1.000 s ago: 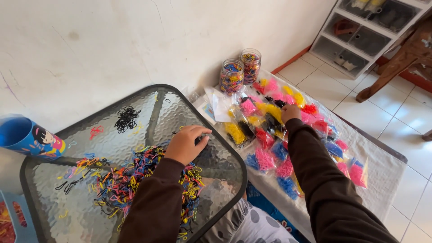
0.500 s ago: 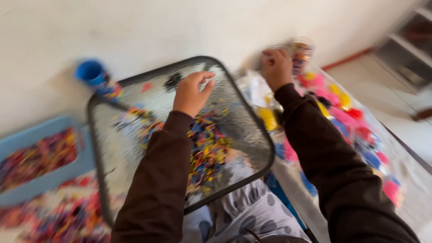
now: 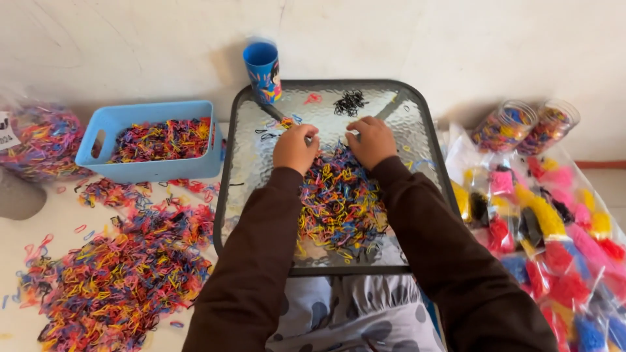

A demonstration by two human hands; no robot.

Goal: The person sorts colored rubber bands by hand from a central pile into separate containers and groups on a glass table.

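Head view: blue cup (image 3: 263,70) beyond hands (image 3: 334,145).

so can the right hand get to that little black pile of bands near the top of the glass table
Probably yes: the right hand rests just below the black pile, with only bare glass table between them.

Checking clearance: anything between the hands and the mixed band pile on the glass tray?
Nothing visible. Left hand and right hand both rest on the far edge of the band pile on the tray. The small black pile and blue cup sit beyond them.
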